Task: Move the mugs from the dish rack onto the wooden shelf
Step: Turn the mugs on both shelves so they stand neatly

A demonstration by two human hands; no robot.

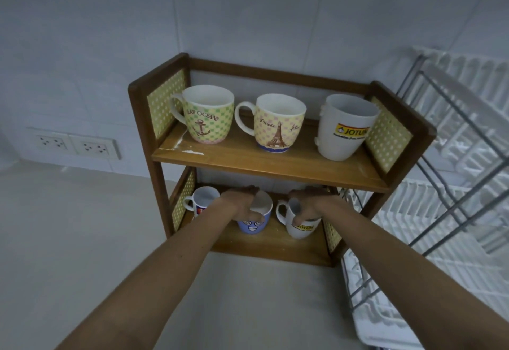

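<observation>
A two-level wooden shelf (275, 166) stands against the wall. On its top board sit a green anchor mug (205, 118), a yellow Paris mug (276, 126) and a white Jotun mug (344, 129). On the lower board my left hand (242, 203) grips the rim of a blue mug with a cartoon face (252, 227), and my right hand (309, 206) grips the rim of a small white Jotun mug (298, 228). Both mugs rest upright on the board. A small white mug (199, 202) stands at the lower left.
A white wire dish rack (446, 184) stands right of the shelf, its tiers showing no mugs. Two wall sockets (74, 144) sit at the left above a pale countertop (82, 225).
</observation>
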